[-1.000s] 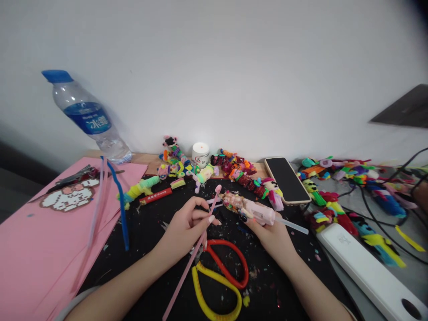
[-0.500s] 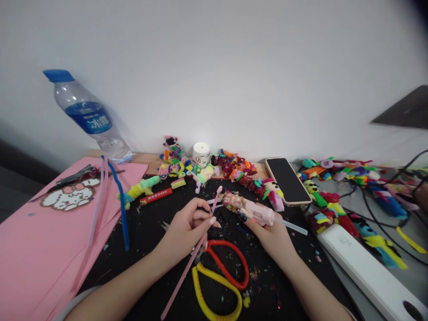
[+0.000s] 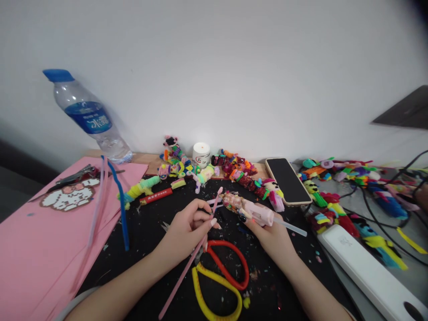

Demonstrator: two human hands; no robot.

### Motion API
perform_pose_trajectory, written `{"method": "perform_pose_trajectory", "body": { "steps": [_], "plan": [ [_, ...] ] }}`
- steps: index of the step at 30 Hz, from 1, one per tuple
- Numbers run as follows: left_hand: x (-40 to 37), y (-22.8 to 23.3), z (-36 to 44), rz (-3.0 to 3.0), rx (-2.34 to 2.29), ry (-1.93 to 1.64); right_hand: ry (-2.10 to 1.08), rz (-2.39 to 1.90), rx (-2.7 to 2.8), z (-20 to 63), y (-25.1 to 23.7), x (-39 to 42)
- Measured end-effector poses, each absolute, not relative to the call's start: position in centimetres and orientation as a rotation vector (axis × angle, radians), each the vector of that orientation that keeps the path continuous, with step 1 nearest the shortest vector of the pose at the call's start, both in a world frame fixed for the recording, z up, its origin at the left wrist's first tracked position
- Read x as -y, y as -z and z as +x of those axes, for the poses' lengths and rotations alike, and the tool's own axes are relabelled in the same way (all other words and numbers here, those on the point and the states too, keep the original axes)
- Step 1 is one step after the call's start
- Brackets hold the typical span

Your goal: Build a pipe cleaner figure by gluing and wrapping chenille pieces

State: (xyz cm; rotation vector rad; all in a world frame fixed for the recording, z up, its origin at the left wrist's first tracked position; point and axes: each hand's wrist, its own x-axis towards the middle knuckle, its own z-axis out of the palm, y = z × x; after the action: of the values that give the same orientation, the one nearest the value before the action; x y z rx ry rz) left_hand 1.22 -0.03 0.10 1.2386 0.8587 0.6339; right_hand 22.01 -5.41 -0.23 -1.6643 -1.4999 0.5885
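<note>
Between the thumb and fingers of my left hand (image 3: 192,225) is a long pink pipe cleaner (image 3: 182,285), its bent upper tip close to the nozzle of a glue gun. My right hand (image 3: 272,236) is wrapped round that pale pink glue gun (image 3: 257,213), which points left. A clear glue stick (image 3: 290,226) pokes out of its back end, and its front is crusted with colourful bits. Below my left hand lie scissors with one red and one yellow handle (image 3: 217,292); their blades are partly hidden under the hand.
Pink paper (image 3: 30,249) covers the left, with a blue pipe cleaner (image 3: 120,205) across its edge. A water bottle (image 3: 88,118) leans by the wall. Colourful pipe-cleaner dolls (image 3: 247,180), a white jar (image 3: 201,155), a phone (image 3: 288,182) and a white case (image 3: 371,272) surround the black mat.
Almost nothing differs. The pink pipe cleaner's lower end has shifted slightly left; both hands keep their places and holds.
</note>
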Motion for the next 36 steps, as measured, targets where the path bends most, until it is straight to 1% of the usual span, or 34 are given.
{"method": "perform_pose_trajectory", "body": {
  "steps": [9,36],
  "plan": [
    [0.13,0.03,1.24,1.27,-0.857,-0.635,-0.559,-1.642,1.512,22.08,0.28,5.29],
    [0.05,-0.26,1.22,1.316,-0.893,-0.613,-0.62,-1.681,1.492,21.93,0.12,5.34]
  ]
}}
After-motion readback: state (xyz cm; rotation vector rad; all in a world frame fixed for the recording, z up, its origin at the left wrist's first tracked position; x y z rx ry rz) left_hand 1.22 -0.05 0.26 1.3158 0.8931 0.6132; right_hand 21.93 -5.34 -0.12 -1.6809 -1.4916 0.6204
